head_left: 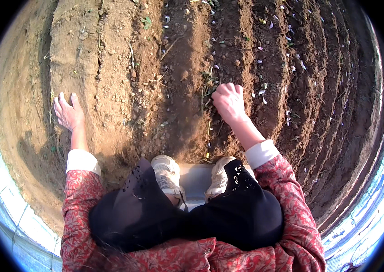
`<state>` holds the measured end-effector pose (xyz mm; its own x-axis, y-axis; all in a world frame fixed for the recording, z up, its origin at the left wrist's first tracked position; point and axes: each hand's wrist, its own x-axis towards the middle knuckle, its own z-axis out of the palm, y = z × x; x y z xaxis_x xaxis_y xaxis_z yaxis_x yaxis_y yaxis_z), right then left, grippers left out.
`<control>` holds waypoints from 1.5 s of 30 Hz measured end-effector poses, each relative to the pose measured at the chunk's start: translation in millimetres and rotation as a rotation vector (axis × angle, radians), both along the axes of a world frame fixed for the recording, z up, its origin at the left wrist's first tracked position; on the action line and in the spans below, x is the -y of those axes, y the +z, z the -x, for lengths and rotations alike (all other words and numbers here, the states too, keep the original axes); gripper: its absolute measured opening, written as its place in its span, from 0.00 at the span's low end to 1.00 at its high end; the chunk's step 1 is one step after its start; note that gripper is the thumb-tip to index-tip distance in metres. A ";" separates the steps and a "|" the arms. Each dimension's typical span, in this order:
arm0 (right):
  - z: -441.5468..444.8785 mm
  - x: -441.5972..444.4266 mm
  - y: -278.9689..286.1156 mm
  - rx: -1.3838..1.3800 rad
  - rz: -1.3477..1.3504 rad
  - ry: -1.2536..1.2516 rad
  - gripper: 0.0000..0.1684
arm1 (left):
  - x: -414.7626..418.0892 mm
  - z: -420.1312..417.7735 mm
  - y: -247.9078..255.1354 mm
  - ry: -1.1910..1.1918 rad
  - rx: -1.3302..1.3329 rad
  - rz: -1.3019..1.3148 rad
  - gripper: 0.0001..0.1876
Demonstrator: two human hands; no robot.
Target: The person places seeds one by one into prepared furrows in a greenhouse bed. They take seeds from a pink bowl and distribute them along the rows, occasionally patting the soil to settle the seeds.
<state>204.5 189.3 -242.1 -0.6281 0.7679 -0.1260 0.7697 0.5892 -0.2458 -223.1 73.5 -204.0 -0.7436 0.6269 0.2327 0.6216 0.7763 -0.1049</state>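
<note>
My left hand [69,113] is over the sunlit edge of the soil bed [73,64], fingers spread and nothing held. My right hand [228,101] is low at a dark furrow [224,51], knuckles up and fingers curled down toward the soil. What lies under those fingers is hidden. Beside them, on the left, are green plant scraps [207,86]. White garlic cloves lie in the furrows: one clove [216,67] just beyond my right hand, another clove [261,91] to its right, and many more further right.
Soil ridges [247,40] run away from me between the furrows. My shoes [165,173] rest by a pale flat board or slab [196,176] at the bed's near side. A green leaf [146,22] and small clods lie about. Pale sheeting with a grid [11,210] curves along the rim.
</note>
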 end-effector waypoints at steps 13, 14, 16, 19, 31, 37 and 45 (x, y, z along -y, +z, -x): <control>-76.6 -8.8 12.3 0.046 0.258 -0.604 0.06 | 3.0 0.4 0.9 0.001 0.015 0.005 0.28; -70.3 -7.3 23.0 -0.103 0.299 -0.649 0.06 | 4.0 0.4 0.9 0.006 0.015 0.006 0.28; -55.4 0.6 31.2 -0.277 0.249 -0.476 0.05 | 4.6 0.4 1.4 0.015 0.023 0.009 0.28; -22.0 18.5 36.7 -0.215 -0.005 -0.146 0.05 | 2.8 0.0 2.2 0.017 0.041 0.008 0.29; -6.0 37.0 1.0 -0.103 -0.012 0.077 0.04 | 3.6 1.2 -0.9 -0.015 0.027 -0.037 0.29; -7.4 43.6 -7.0 -0.053 0.000 0.101 0.02 | 5.0 3.2 -1.5 -0.004 0.023 -0.035 0.29; -8.3 45.4 -4.7 0.006 -0.026 0.100 0.02 | 0.6 -1.1 0.9 -0.003 0.041 -0.006 0.29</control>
